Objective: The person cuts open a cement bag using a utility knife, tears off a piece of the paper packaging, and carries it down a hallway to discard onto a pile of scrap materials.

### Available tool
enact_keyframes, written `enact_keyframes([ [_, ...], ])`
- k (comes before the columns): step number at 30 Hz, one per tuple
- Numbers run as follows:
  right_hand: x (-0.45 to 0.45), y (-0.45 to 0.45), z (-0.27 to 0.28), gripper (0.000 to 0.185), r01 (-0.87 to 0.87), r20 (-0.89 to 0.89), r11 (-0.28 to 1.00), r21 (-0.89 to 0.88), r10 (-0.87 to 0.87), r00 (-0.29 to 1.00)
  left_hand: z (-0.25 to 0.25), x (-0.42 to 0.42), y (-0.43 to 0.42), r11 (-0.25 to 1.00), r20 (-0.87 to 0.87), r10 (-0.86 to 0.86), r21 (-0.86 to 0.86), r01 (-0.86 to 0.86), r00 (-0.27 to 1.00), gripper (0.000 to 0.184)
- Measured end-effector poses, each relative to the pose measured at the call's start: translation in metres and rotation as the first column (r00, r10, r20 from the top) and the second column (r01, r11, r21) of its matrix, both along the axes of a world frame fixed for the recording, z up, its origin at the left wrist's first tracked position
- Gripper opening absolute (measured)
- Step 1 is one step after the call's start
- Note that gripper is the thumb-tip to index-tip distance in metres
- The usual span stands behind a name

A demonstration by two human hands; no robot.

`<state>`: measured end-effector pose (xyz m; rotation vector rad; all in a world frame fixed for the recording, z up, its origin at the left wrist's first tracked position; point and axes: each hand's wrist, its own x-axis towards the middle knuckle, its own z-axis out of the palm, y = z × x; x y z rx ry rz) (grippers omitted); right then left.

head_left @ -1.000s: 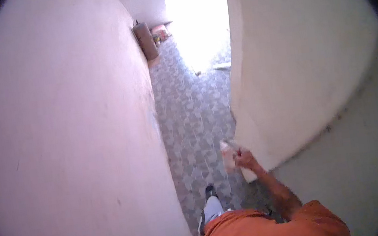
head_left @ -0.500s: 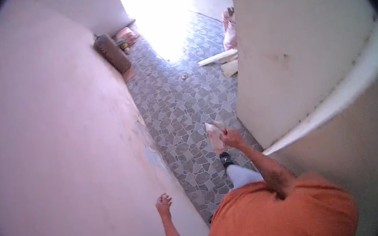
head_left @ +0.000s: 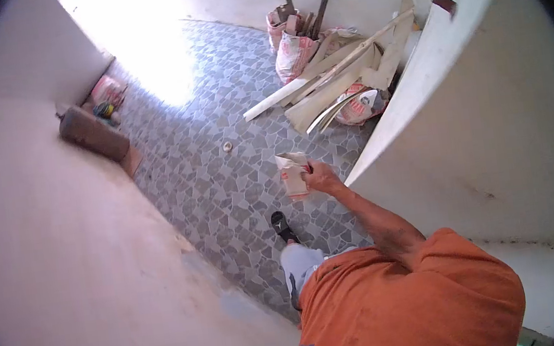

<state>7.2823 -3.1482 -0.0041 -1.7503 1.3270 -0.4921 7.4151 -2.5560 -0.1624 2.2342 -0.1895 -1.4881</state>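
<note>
My right hand (head_left: 322, 177) is closed on the edge of a beige, open-topped container with red print (head_left: 293, 176). Whether it is a cut jug or a stiff bag I cannot make out. A small dark red part shows by the fingers. The container hangs in front of me over the tiled floor (head_left: 238, 191), ahead of my black sandal (head_left: 283, 226). My left hand is outside the picture.
A pale wall (head_left: 79, 252) runs along my left, with a brown cylinder (head_left: 94, 133) beside it. Ahead right lie wooden strips and boards (head_left: 341, 72) with filled sacks (head_left: 296, 54). A small round object (head_left: 227, 147) lies on the floor. A wall edge (head_left: 412, 94) is on my right.
I have moved forward and the view has turned right, bringing the boards and sacks into full sight. My left hand has gone out of view. The right hand still holds the container.
</note>
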Motion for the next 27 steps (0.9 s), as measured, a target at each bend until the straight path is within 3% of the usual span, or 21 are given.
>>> enact_keyframes([
  [6,0.014,-0.103,-0.019,0.038,0.211,-0.039,0.977,0.034,-0.210,0.977,-0.018,0.207,-0.169,0.983,0.049,-0.158,-0.083,0.162,0.986,0.029],
  [9,0.013,-0.155,-0.029,0.034,0.346,-0.074,0.938,0.005,-0.345,0.936,-0.013,0.350,-0.280,0.959,0.079,-0.101,-0.259,0.119,0.992,0.028],
  [12,0.020,-0.202,-0.015,0.035,0.471,-0.026,0.882,-0.002,-0.471,0.882,0.003,0.507,-0.440,0.795,-0.235,0.227,-0.517,-0.319,0.945,0.026],
  [13,0.023,-0.215,-0.015,0.035,0.517,-0.012,0.856,0.011,-0.517,0.856,0.037,0.519,-0.503,0.801,-0.046,0.242,-0.555,-0.226,0.969,0.026],
  [15,0.026,-0.243,-0.019,0.037,0.598,0.012,0.801,0.035,-0.599,0.801,0.093,0.538,-0.616,0.847,0.062,0.252,-0.498,-0.188,0.966,0.026],
  [17,0.026,-0.277,-0.043,0.036,0.642,-0.006,0.766,0.021,-0.642,0.766,0.106,0.542,-0.695,0.859,0.101,0.199,-0.496,-0.123,0.975,0.027],
  [18,0.026,-0.296,-0.057,0.035,0.661,-0.020,0.751,0.014,-0.660,0.751,0.110,0.543,-0.736,0.863,0.122,0.170,-0.497,-0.088,0.978,0.028],
  [20,0.027,-0.331,-0.095,0.033,0.700,-0.099,0.714,0.008,-0.696,0.711,0.050,0.571,-0.781,0.861,0.123,-0.036,-0.500,0.093,0.992,0.033],
  [21,0.030,-0.349,-0.115,0.032,0.716,-0.162,0.698,0.018,-0.704,0.691,0.045,0.554,-0.800,0.860,0.115,-0.026,-0.504,0.081,0.993,0.032],
  [22,0.028,-0.379,-0.128,0.031,0.728,-0.219,0.685,0.012,-0.709,0.671,0.034,0.548,-0.810,0.860,0.148,-0.186,-0.454,0.233,0.971,0.028],
  [23,0.032,-0.404,-0.129,0.030,0.739,-0.160,0.674,0.022,-0.727,0.668,-0.009,0.571,-0.814,0.438,0.631,-0.650,-0.144,0.887,0.423,0.023],
  [24,0.046,-0.423,-0.127,0.030,0.746,-0.111,0.664,0.048,-0.739,0.665,-0.013,0.563,-0.812,0.295,0.622,-0.733,-0.074,0.953,0.275,0.022],
  [25,0.055,-0.451,-0.123,0.030,0.746,-0.059,0.664,0.053,-0.743,0.666,-0.013,0.542,-0.816,0.371,0.482,-0.790,-0.113,0.922,0.378,0.021],
  [26,0.064,-0.474,-0.119,0.029,0.739,-0.072,0.670,0.070,-0.736,0.673,-0.007,0.527,-0.822,0.543,0.285,-0.778,-0.142,0.827,0.560,0.020],
  [27,0.076,-0.492,-0.117,0.028,0.728,-0.085,0.679,0.095,-0.724,0.685,0.000,0.516,-0.824,0.641,0.146,-0.745,-0.112,0.760,0.650,0.019],
])
